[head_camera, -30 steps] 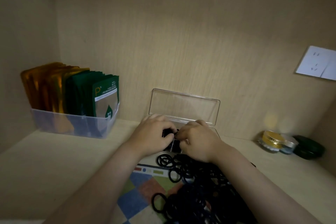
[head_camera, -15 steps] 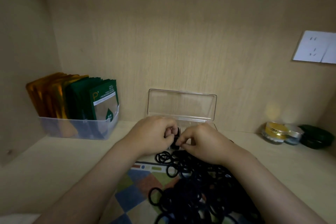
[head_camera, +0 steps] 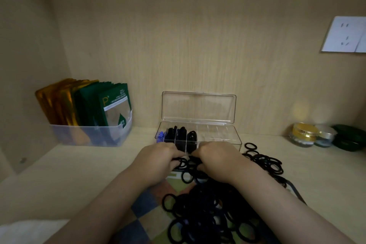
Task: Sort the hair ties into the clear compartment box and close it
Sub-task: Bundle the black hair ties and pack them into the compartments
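Black elastic is what both hands are sunk into: the left hand and the right hand lie knuckles-up, side by side and almost touching, with their fingers curled down into the far edge of a heap of black elastic hair ties. The fingertips are hidden among the loops, so I cannot tell whether either hand has actually pinched a tie or is only raking through them. The heap spreads back toward the person and off to the right, over a checked multicoloured mat on the pale wood worktop. Just beyond the knuckles, away from the person, sits the clear plastic compartment box, its long axis running left to right along the back wall and its hinged clear lid standing upright behind it. The left-hand compartments already hold dark ties and something blue at the far left end; those on the right look unfilled. By my reckoning, the next drop is a short reach forward, and the right hand is nearer the free compartments. Further out stand a translucent tub of green and gold sachets at left, a gold-lidded jar at right, and a white wall socket.
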A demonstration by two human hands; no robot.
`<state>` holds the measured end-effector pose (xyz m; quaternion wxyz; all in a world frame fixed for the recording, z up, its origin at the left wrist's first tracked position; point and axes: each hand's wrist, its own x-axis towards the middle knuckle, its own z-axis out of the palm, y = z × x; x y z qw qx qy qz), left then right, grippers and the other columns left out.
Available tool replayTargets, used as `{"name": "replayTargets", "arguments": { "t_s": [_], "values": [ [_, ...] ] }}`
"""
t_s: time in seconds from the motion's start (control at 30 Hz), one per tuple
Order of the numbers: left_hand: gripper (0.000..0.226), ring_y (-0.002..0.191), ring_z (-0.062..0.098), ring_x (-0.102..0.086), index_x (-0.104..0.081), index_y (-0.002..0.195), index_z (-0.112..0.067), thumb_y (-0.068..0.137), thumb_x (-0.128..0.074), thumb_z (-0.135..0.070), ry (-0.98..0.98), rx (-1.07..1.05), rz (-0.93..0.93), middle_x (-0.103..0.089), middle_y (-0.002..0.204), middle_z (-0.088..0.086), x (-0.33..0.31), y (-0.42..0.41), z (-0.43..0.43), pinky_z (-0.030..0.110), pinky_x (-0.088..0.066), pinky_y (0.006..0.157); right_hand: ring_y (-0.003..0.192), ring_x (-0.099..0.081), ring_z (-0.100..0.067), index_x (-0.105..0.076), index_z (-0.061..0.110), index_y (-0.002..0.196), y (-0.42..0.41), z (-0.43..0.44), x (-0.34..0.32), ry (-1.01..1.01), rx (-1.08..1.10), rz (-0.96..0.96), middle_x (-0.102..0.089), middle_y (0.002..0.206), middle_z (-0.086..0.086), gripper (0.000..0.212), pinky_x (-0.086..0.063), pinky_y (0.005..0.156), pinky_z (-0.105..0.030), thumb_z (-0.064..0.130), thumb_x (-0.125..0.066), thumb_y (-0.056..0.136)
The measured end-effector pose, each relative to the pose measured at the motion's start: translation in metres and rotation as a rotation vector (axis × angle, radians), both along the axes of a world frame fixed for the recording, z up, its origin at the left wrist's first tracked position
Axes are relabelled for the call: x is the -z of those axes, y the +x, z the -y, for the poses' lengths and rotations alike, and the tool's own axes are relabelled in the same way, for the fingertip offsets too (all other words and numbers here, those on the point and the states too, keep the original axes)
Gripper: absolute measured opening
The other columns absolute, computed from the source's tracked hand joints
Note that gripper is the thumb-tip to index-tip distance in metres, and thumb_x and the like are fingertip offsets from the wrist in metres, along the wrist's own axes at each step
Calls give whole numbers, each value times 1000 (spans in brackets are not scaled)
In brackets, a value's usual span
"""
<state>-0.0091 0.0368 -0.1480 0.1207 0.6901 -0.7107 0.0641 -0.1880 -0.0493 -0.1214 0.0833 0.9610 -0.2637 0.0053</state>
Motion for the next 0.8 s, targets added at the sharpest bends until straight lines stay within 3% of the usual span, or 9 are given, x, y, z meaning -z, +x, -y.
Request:
{"name": "replayTargets", "arguments": {
  "t_s": [0.13, 0.3, 0.43, 0.53, 0.63, 0.73, 0.8],
  "values": [
    [35, 106, 11, -54, -59, 130, -41, 97, -53, -34, 43, -20, -116, -55, 112, -12, 5, 0, 3, 30, -45, 81, 95, -65, -28, -67, 18, 108, 3, -2, -2, 5, 29, -9, -65, 107, -5, 21, -51, 72, -36, 28, -60, 91],
    [14, 77, 2, -52, -73, 100, -36, 90, -63, -30, 19, -46, -345, -54, 90, -15, 7, 8, -4, 25, -48, 75, 95, -64, -26, -71, 28, 107, 4, -9, -6, -26, 34, 63, -70, 100, -2, 23, -49, 71, -33, 27, -58, 89],
    [11, 61, 0, -59, -71, 88, -31, 88, -68, -21, -27, -137, -712, -66, 73, -8, 3, 10, -9, 18, -48, 60, 102, -60, -16, -70, 39, 115, 0, -16, -21, 36, 20, 246, -69, 104, 5, 29, -47, 80, -29, 33, -60, 89],
    [5, 61, 9, -64, -71, 87, -24, 86, -72, -18, -43, -200, -951, -72, 74, 1, -4, 9, -11, 26, -50, 52, 85, -65, -5, -76, 32, 99, -1, -15, -30, 377, 73, 447, -73, 91, 11, 19, -52, 78, -25, 21, -67, 87],
    [9, 66, 15, -67, -74, 89, -23, 83, -75, -16, -79, -248, -1110, -75, 82, 11, -7, 9, -12, 34, -53, 65, 60, -59, -6, -78, 24, 88, 1, -17, -33, 805, 121, 638, -68, 73, 7, 14, -47, 63, -22, 11, -73, 86],
    [15, 77, 18, -73, -78, 95, -24, 83, -77, -15, -89, -227, -1167, -78, 85, 7, -9, 6, -13, 29, -53, 72, 66, -66, -14, -76, 7, 94, 1, -22, -35, 1200, 88, 743, -72, 78, -8, 14, -47, 56, -23, -1, -66, 89],
    [16, 83, 15, -75, -79, 96, -21, 82, -79, -13, -67, -185, -1234, -79, 88, 3, -10, 1, -14, 23, -57, 76, 73, -71, -19, -74, 1, 100, 2, -24, -34, 1295, 64, 727, -75, 85, -11, 16, -47, 53, -21, -4, -63, 90]
  ]
}}
